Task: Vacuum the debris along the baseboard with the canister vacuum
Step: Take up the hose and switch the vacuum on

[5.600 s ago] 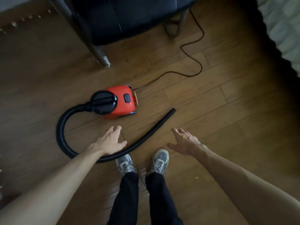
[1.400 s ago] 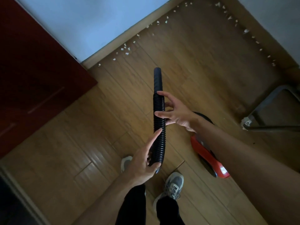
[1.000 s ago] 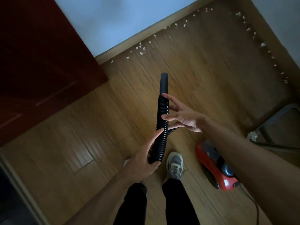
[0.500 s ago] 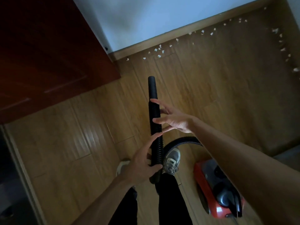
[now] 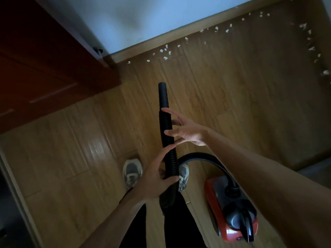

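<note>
Left hand (image 5: 154, 179) clamped on hose (image 5: 167, 140), right hand (image 5: 186, 130) spread open beside it; debris (image 5: 165, 51) far along baseboard (image 5: 161, 42), door (image 5: 44, 59) left, canister vacuum (image 5: 231, 210) near right.

Black ribbed hose (image 5: 167, 133), red canister (image 5: 231, 208), seemingly whitish debris (image 5: 165, 51)

1. The hose (image 5: 167, 140) hides part of the right shoe (image 5: 183, 176).
2. The vacuum (image 5: 232, 210) is partly behind the right arm.
3. The bits (image 5: 165, 51) are too small to tell.
</note>
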The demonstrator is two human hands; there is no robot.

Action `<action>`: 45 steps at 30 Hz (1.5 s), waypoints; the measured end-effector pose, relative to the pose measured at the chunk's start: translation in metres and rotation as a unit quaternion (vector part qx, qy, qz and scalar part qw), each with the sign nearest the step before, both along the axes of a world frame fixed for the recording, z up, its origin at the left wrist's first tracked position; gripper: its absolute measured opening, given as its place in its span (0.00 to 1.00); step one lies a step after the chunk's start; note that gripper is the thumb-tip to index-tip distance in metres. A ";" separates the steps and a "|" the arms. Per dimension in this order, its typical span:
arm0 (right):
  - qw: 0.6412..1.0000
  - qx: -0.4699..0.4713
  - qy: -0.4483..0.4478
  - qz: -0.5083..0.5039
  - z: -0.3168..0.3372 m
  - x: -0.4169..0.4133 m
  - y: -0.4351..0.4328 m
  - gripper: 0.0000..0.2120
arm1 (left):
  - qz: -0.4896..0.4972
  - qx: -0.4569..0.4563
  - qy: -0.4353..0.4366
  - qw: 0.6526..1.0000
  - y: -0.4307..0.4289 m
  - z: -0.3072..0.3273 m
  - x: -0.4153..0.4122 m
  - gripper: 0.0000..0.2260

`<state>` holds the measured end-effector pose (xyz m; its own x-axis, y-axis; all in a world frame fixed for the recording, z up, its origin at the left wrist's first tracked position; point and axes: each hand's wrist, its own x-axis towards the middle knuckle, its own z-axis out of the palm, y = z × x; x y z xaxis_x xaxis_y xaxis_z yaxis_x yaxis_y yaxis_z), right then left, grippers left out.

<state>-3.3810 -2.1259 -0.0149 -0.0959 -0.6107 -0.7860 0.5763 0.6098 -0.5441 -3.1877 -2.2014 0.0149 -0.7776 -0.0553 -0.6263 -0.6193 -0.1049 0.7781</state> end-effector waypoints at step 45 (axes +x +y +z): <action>0.669 0.470 0.015 -0.576 -0.072 0.324 0.351 0.33 | -0.309 -0.126 -0.023 0.942 0.207 -0.039 0.000 0.36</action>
